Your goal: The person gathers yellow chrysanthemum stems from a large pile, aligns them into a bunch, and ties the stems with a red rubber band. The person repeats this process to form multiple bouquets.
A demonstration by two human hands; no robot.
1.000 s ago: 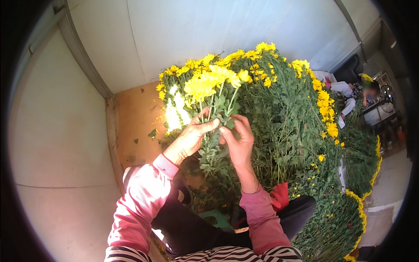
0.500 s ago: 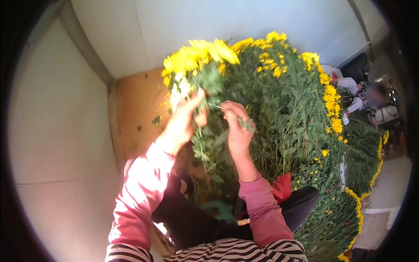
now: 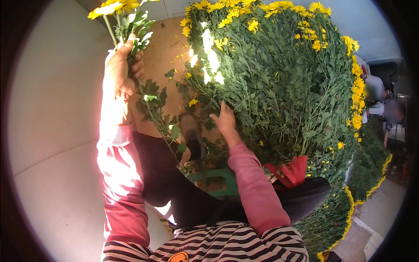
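Observation:
In my left hand (image 3: 121, 70), raised at the upper left, the fingers wrap round the stems of yellow chrysanthemums (image 3: 114, 8). Their blooms reach the top edge of the picture, and a long leafy stem (image 3: 152, 112) hangs below the fist toward my knee. My right hand (image 3: 225, 120) reaches out with its fingers apart and nothing in it. It is at the near left edge of a large pile of cut chrysanthemums (image 3: 270, 87), close to the leaves; whether it touches them I cannot tell.
Beneath me is a green plastic stool (image 3: 216, 179). Red strips (image 3: 293, 171) lie by my right knee. A pale wall (image 3: 52, 105) rises at the left, beside a brown floor (image 3: 159, 52) with scattered petals. More flower heaps (image 3: 371, 166) and people (image 3: 390, 113) are at the right.
My left hand has moved up and left with the chrysanthemums. My right hand has come away from the stems, dropped lower toward the pile and opened. The view has shifted.

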